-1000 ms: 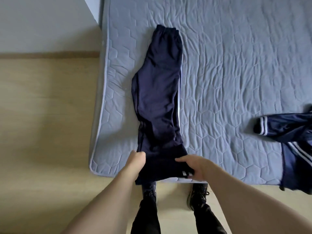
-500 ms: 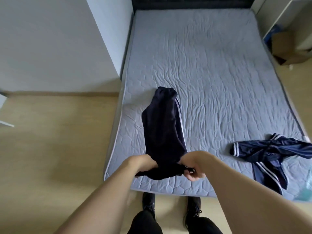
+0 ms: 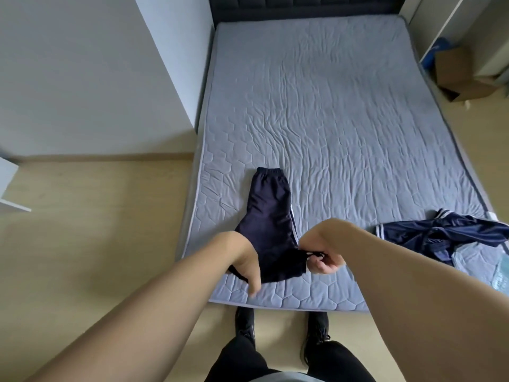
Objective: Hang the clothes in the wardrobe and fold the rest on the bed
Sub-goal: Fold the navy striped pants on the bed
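Dark navy track pants with a white side stripe lie lengthwise on the grey quilted bed, waistband at the far end. Both hands hold the near leg ends lifted off the mattress. My left hand grips the left side of the hem, its fingers partly hidden behind the cloth. My right hand pinches the right side of the hem. A crumpled navy jacket with striped cuffs lies on the bed's right side.
A cardboard box sits on the floor beyond the bed's right edge, beside white furniture. A wall corner juts out left of the bed. My black shoes stand at the bed's foot. A clear plastic bag lies near the jacket.
My hands have lifted the pants' leg ends off the mattress and carried them toward the waistband. The view has tilted up, taking in the whole bed.
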Demonstrator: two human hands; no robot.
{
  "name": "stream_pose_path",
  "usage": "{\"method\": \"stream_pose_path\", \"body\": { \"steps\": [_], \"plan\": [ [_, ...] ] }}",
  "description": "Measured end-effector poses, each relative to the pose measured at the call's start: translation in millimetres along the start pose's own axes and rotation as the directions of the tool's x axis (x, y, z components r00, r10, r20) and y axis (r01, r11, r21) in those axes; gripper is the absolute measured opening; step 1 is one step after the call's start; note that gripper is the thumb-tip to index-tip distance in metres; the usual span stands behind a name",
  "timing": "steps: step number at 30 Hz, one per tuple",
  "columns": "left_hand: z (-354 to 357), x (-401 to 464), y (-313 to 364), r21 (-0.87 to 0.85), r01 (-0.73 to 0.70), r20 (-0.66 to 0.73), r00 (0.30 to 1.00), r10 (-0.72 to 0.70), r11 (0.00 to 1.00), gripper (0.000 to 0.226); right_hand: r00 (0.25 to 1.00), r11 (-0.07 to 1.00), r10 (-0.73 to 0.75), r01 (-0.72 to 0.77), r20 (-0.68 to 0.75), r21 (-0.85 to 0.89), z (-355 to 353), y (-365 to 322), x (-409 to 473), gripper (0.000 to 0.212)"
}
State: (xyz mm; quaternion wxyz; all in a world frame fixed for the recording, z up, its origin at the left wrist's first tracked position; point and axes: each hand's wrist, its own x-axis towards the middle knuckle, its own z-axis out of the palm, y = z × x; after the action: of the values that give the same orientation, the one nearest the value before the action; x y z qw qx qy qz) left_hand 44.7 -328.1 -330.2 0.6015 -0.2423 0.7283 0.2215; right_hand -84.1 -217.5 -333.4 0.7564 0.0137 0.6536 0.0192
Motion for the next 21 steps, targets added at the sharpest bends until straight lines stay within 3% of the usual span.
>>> {"method": "stream_pose_path", "body": {
  "steps": [2,4,8,10,12,14,17,19,21],
  "plan": [
    [-13,3,-3,-0.080,-0.042,-0.206,0.978,0.025,0.996,0.022,0.993,0.978,-0.084,0.098,-0.081,0.185,-14,-5,-5,0.036],
    [-26,6,-7,-0.201,-0.087,-0.376,0.927,0.005,0.976,0.006,0.975,0.868,-0.168,0.215,-0.143,0.447,-29,-7,-7,0.036],
    [-54,22,-18,-0.303,-0.201,-0.591,0.806,-0.018,0.932,0.020,0.922,0.469,-0.327,0.348,-0.206,0.812,-62,-17,-4,0.020],
    [-67,37,-28,-0.355,-0.283,-0.658,0.752,-0.023,0.891,0.020,0.877,0.339,-0.422,0.388,-0.230,0.857,-74,-22,0,0.034],
    [-87,55,-39,-0.431,-0.386,-0.704,0.709,-0.036,0.816,0.017,0.832,0.359,-0.511,0.434,-0.215,0.826,-86,-31,10,0.060],
    [-105,69,-47,-0.481,-0.494,-0.738,0.674,-0.031,0.724,0.019,0.810,0.462,-0.559,0.481,-0.177,0.745,-95,-41,23,0.067],
    [-133,102,-62,-0.599,-0.623,-0.740,0.671,-0.050,0.503,0.017,0.832,0.634,-0.533,0.512,-0.153,0.579,-114,-67,50,0.043],
    [-150,132,-71,-0.682,-0.654,-0.708,0.702,-0.073,0.328,0.013,0.837,0.755,-0.515,0.545,-0.186,0.365,-131,-92,71,0.022],
    [-167,167,-74,-0.729,-0.639,-0.676,0.728,-0.113,0.244,0.010,0.813,0.809,-0.529,0.569,-0.243,0.146,-152,-116,95,0.006]
  ]
}}
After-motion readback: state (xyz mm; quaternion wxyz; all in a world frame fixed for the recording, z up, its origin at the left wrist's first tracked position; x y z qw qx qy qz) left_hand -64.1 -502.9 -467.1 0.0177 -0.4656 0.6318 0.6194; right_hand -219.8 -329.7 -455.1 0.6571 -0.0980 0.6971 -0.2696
